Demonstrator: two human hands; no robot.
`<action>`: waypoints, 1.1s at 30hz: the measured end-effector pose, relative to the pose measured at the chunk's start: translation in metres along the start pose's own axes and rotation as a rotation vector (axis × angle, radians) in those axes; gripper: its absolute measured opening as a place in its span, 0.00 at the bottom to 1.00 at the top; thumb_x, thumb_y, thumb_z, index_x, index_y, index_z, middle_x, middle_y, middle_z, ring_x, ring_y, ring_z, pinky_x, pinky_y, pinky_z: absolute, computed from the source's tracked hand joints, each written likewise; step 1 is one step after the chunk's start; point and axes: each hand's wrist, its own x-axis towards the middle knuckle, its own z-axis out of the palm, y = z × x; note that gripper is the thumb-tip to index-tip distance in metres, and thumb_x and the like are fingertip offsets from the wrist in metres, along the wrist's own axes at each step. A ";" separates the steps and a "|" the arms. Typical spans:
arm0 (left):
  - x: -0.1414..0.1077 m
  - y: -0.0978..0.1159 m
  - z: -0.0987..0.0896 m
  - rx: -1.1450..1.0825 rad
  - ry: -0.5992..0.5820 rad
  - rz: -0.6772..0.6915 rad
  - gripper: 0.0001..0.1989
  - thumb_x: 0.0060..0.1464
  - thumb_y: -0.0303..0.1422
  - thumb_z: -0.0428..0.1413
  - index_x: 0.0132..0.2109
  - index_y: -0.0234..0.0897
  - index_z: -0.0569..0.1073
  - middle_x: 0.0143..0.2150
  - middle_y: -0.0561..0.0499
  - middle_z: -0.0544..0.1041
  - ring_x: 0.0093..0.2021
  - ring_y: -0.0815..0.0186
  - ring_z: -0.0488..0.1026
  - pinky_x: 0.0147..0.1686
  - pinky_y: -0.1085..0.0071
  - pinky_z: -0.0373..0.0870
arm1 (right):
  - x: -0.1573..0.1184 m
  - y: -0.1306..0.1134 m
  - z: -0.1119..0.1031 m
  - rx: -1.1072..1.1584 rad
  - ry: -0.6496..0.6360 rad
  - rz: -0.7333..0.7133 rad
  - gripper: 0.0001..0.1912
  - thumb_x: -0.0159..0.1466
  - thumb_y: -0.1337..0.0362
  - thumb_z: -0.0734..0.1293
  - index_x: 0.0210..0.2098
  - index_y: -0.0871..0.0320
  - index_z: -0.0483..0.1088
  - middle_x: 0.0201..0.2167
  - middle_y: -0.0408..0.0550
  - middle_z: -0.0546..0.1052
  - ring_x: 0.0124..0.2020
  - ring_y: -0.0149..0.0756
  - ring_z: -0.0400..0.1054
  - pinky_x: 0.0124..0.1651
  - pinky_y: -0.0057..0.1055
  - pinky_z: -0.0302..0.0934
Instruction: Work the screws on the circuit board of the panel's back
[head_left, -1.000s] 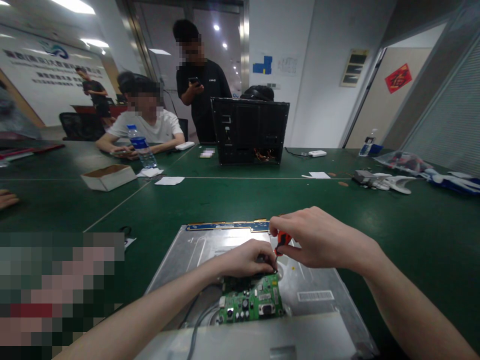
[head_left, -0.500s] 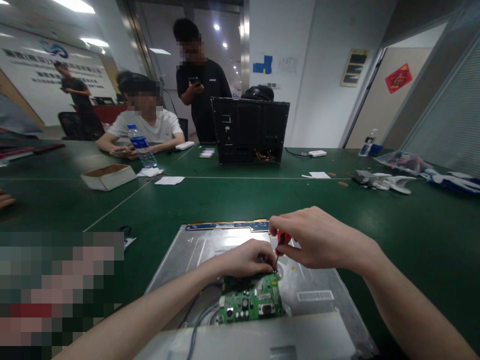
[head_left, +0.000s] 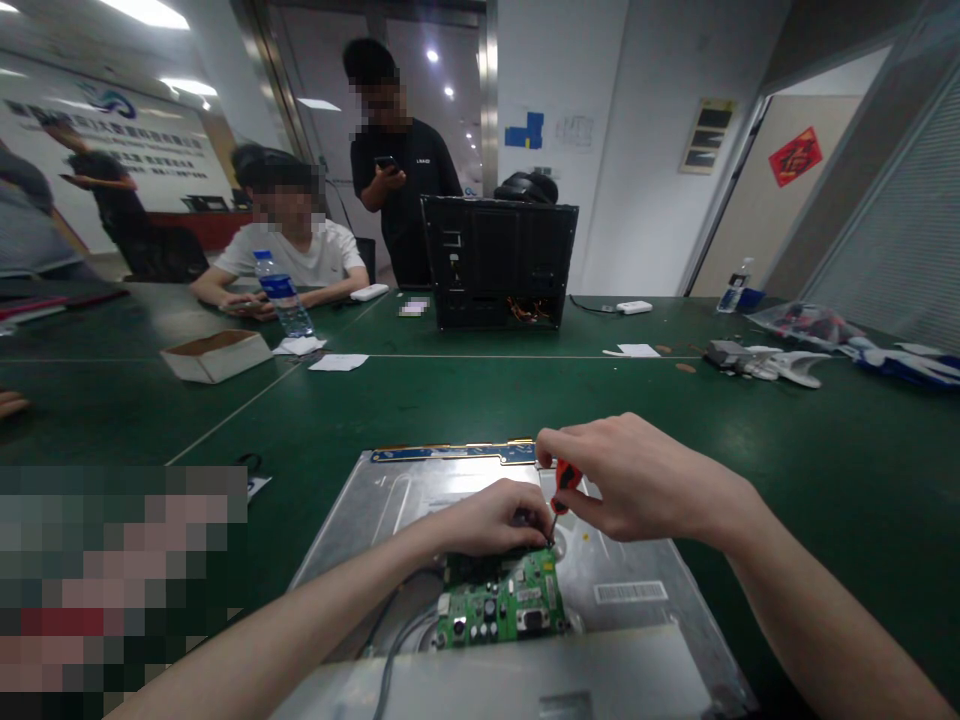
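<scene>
A red-and-black screwdriver (head_left: 566, 486) is in my right hand (head_left: 622, 478), its fingers closed around the handle. The shaft points down to the far right corner of a green circuit board (head_left: 501, 605). Over that board's far edge, my left hand (head_left: 499, 515) has its fingertips curled close to the screwdriver's tip; what they pinch, if anything, is hidden. The board sits on the metal back of a flat display panel (head_left: 630, 560), which lies on the table. Grey cables (head_left: 401, 640) run beside the board's left side. A narrow blue circuit strip (head_left: 450, 453) lines the panel's far edge.
Across the green table (head_left: 420, 400) stands a black computer case (head_left: 499, 262). An open cardboard box (head_left: 217, 357) and a water bottle (head_left: 283, 292) are at the left. Plastic bags and scraps (head_left: 765, 362) lie at the right. One person sits opposite; others stand behind.
Both my hands and the screwdriver stay almost exactly where they were. In the left background, a standing person has moved further left.
</scene>
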 end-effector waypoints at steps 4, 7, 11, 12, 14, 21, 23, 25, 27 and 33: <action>0.000 -0.001 0.001 -0.016 0.005 -0.013 0.05 0.55 0.23 0.61 0.38 0.35 0.80 0.35 0.52 0.79 0.37 0.64 0.75 0.40 0.74 0.69 | 0.001 -0.001 0.002 -0.048 0.003 0.053 0.06 0.67 0.60 0.68 0.41 0.55 0.72 0.31 0.46 0.80 0.28 0.36 0.71 0.27 0.30 0.43; -0.001 -0.002 0.001 -0.022 -0.007 -0.015 0.04 0.56 0.24 0.61 0.39 0.35 0.80 0.35 0.52 0.79 0.37 0.64 0.75 0.39 0.74 0.69 | 0.002 -0.001 0.001 -0.013 -0.018 0.026 0.04 0.67 0.64 0.67 0.42 0.55 0.72 0.34 0.46 0.81 0.30 0.36 0.72 0.28 0.30 0.45; 0.000 -0.003 0.002 -0.020 -0.006 -0.008 0.02 0.57 0.26 0.62 0.38 0.35 0.80 0.33 0.52 0.79 0.36 0.64 0.74 0.38 0.74 0.68 | 0.000 -0.001 0.000 0.025 -0.005 -0.032 0.08 0.65 0.67 0.67 0.45 0.56 0.70 0.36 0.46 0.80 0.31 0.35 0.71 0.28 0.30 0.46; 0.000 -0.004 0.003 -0.025 -0.005 -0.010 0.02 0.57 0.27 0.62 0.38 0.35 0.80 0.33 0.52 0.78 0.35 0.64 0.74 0.37 0.74 0.68 | -0.001 -0.001 0.000 0.023 -0.001 -0.036 0.09 0.65 0.68 0.67 0.45 0.56 0.69 0.37 0.46 0.80 0.31 0.35 0.70 0.28 0.30 0.46; 0.000 -0.004 0.004 -0.032 0.001 -0.014 0.02 0.58 0.27 0.62 0.37 0.35 0.80 0.32 0.52 0.78 0.34 0.65 0.74 0.36 0.74 0.68 | -0.001 -0.001 0.000 0.018 0.000 -0.030 0.09 0.65 0.68 0.67 0.45 0.56 0.69 0.36 0.46 0.79 0.31 0.35 0.70 0.28 0.30 0.45; 0.001 -0.005 0.004 -0.028 0.005 -0.010 0.03 0.58 0.28 0.62 0.35 0.35 0.79 0.31 0.53 0.77 0.33 0.66 0.73 0.35 0.75 0.67 | -0.001 0.000 -0.001 0.006 -0.009 -0.003 0.08 0.65 0.67 0.67 0.44 0.57 0.69 0.36 0.45 0.80 0.32 0.35 0.71 0.27 0.30 0.44; 0.001 -0.006 0.004 -0.026 0.004 -0.014 0.04 0.59 0.30 0.62 0.35 0.35 0.79 0.31 0.53 0.77 0.33 0.65 0.73 0.36 0.75 0.68 | -0.001 0.000 -0.002 0.004 -0.010 -0.007 0.07 0.65 0.67 0.67 0.44 0.57 0.69 0.36 0.45 0.80 0.32 0.36 0.71 0.27 0.31 0.44; 0.001 -0.006 0.004 -0.023 0.002 -0.013 0.05 0.59 0.31 0.62 0.35 0.35 0.79 0.31 0.53 0.77 0.32 0.65 0.73 0.37 0.74 0.67 | -0.001 0.000 -0.002 0.000 -0.013 -0.011 0.07 0.65 0.67 0.67 0.44 0.56 0.69 0.36 0.46 0.80 0.32 0.36 0.72 0.27 0.31 0.45; 0.001 -0.006 0.004 -0.019 0.006 -0.009 0.05 0.59 0.31 0.62 0.34 0.35 0.79 0.30 0.53 0.76 0.32 0.66 0.72 0.36 0.74 0.67 | 0.000 -0.001 -0.002 -0.006 -0.016 -0.007 0.07 0.66 0.66 0.67 0.44 0.56 0.69 0.36 0.46 0.80 0.32 0.37 0.72 0.27 0.31 0.45; 0.000 -0.007 0.005 -0.037 -0.007 -0.014 0.05 0.60 0.31 0.62 0.36 0.35 0.80 0.32 0.52 0.78 0.34 0.64 0.74 0.36 0.74 0.68 | 0.001 -0.001 -0.002 -0.016 -0.013 0.000 0.05 0.66 0.66 0.67 0.42 0.57 0.69 0.35 0.46 0.80 0.31 0.36 0.71 0.27 0.31 0.44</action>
